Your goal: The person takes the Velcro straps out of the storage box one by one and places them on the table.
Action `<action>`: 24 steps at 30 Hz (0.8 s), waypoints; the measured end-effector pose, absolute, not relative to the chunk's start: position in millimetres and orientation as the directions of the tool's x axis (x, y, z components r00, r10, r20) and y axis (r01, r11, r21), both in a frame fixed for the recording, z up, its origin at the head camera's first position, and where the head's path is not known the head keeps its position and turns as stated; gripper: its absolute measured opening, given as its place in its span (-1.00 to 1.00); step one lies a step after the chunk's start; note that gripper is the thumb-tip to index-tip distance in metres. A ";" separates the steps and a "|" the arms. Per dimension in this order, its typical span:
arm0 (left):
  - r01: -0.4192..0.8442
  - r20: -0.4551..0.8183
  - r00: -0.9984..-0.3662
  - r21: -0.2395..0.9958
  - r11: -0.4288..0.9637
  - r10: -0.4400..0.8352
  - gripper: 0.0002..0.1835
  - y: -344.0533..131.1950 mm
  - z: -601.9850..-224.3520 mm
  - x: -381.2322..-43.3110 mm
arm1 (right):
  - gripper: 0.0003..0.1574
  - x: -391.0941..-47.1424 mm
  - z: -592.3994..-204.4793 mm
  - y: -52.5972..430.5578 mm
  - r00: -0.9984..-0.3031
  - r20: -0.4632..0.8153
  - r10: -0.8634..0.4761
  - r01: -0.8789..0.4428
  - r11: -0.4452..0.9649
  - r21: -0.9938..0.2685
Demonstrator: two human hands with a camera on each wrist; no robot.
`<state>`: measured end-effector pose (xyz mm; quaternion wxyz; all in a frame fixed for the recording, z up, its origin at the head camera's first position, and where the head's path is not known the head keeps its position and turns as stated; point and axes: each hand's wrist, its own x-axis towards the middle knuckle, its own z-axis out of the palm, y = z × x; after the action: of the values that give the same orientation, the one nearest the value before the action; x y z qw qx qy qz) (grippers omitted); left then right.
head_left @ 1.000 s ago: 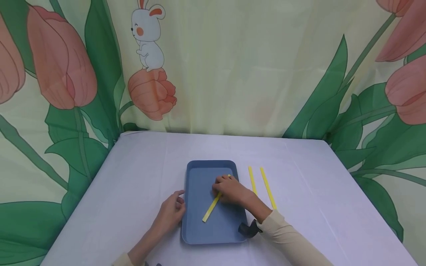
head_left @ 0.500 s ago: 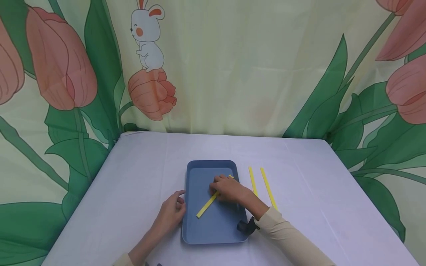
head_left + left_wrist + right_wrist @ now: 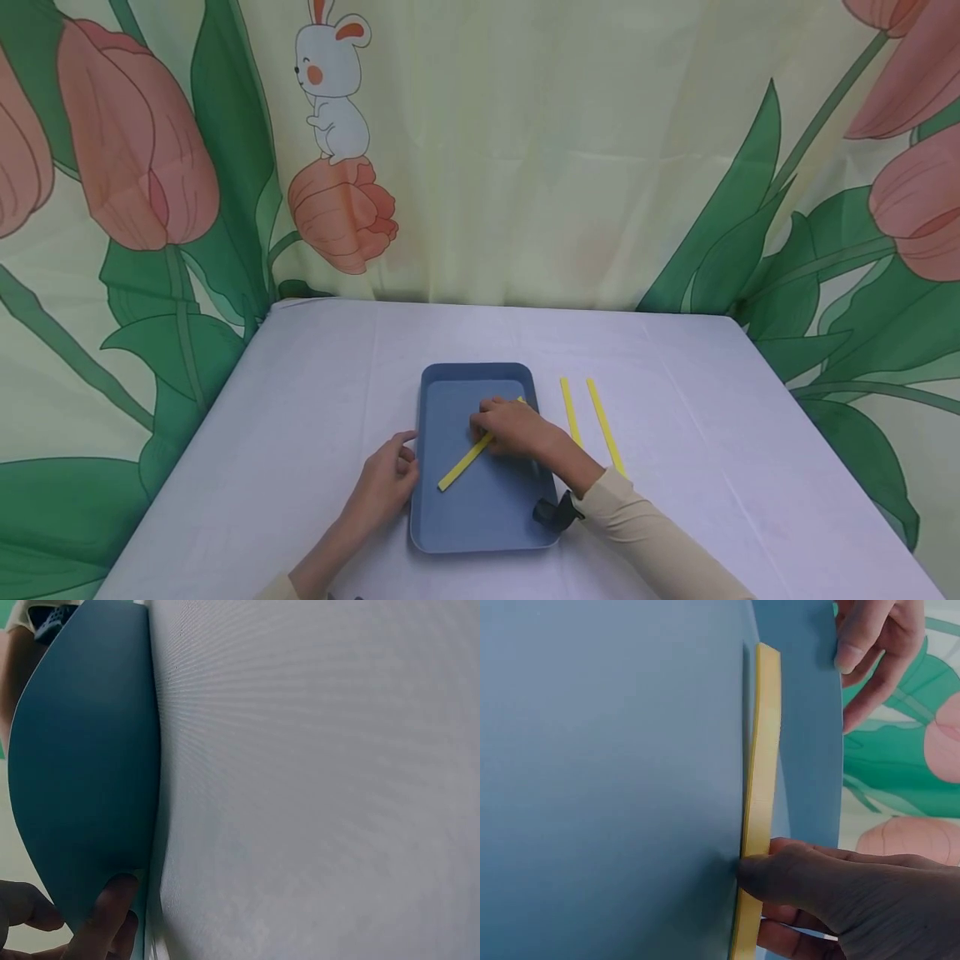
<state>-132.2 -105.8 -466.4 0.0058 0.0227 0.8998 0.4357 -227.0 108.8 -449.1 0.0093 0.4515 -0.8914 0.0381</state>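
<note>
A long flat yellow strip [image 3: 465, 462] lies slantwise low over the floor of a blue tray [image 3: 450, 525]. My right hand [image 3: 517, 429] grips it around its middle, thumb on the near face and fingers behind, as the right wrist view shows on the strip [image 3: 763, 750]. Just past the tray's left edge is my left hand [image 3: 386, 479], its fingertips touching the rim and outer wall. In the left wrist view a finger [image 3: 112, 907] of that hand rests against the tray's wall [image 3: 90, 765].
Two more yellow strips, a shorter-looking one [image 3: 570, 408] and one beside it [image 3: 603, 425], lie right of the tray, partly behind the right arm. A white cloth covers the table [image 3: 300, 400]. Behind it hangs a curtain [image 3: 525, 167] printed with tulips and a rabbit.
The right hand has shifted slightly left, and the strip's near end has swung left and up across the tray. My left hand has stayed in place.
</note>
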 end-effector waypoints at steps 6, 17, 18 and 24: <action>0.042 0.015 -0.999 0.784 0.620 0.049 -0.52 -106.0 -467.0 -132.6 | -0.81 -226.0 -449.4 107.2 -0.595 0.077 -0.800 -0.804 0.594 -0.035; 0.031 -0.006 -0.998 0.799 0.601 0.060 -0.50 -105.0 -468.0 -134.3 | -0.84 -222.2 -448.0 104.5 -0.571 0.064 -0.818 -0.819 0.561 -0.121; 0.026 -0.009 -0.998 0.799 0.601 0.056 -0.50 -105.0 -467.5 -134.1 | -0.83 -221.7 -448.0 104.1 -0.568 0.064 -0.820 -0.820 0.558 -0.125; 0.014 -0.015 -0.999 0.802 0.597 0.044 -0.50 -106.6 -466.3 -132.6 | -0.80 -219.5 -447.4 101.6 -0.566 0.055 -0.822 -0.823 0.560 -0.097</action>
<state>-132.6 -106.6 -466.3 0.0167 0.0163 0.8933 0.4488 -219.5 101.6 -447.4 0.0017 0.4657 -0.8832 0.0555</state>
